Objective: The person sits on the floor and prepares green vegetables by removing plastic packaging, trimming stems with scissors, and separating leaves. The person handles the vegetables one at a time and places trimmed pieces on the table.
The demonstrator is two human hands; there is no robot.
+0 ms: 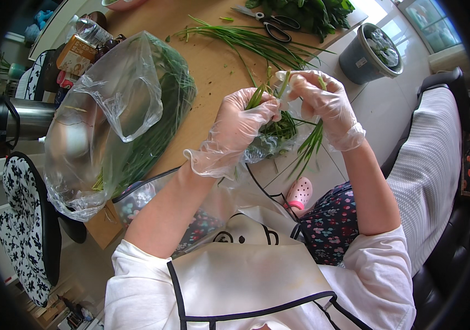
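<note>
Both of my hands wear clear plastic gloves. My left hand is closed on a few green stems, whose cut ends poke up past the thumb. Close beside it, my right hand grips thin green leafy stalks that hang down below the palm. Under the hands lies a clear plastic bag with green trimmings in it. Long thin green stalks are spread on the wooden table beyond my hands. A large clear bag full of long greens rests on the table to the left.
Black-handled scissors and a heap of leafy greens lie at the table's far end. A grey bucket stands on the tiled floor at right, near a covered sofa. A steel kettle, a carton and a plastic bottle are at left.
</note>
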